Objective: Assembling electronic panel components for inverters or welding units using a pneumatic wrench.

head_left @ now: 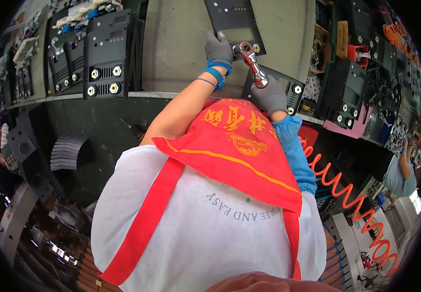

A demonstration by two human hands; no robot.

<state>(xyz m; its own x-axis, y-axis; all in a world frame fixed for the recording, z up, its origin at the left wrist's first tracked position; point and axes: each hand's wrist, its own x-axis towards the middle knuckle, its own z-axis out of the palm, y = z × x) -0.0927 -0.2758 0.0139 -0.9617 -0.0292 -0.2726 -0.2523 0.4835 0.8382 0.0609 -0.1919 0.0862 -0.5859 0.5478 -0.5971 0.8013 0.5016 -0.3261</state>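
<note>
My left hand (219, 49), in a grey glove with blue bands at the wrist, grips the near left corner of a black metal panel (230, 17) with punched holes. A brass-and-silver hex fitting (256, 47) sits at its near right corner. In my grey-gloved right hand (271, 95) is a chrome ratchet wrench (253, 63) with a red ring. Its round head rests over the panel's near left corner, beside my left fingers, and hides what lies under it. A second black panel (282, 82) with hex fittings lies partly under my right hand.
Black panels with hex fittings stand at the left (104, 53) and right (345, 95) of the greenish worktable (176, 53). A red box (358, 55) sits at the back right. An orange coiled air hose (342, 187) hangs at my right. Another person (399, 173) is at the far right.
</note>
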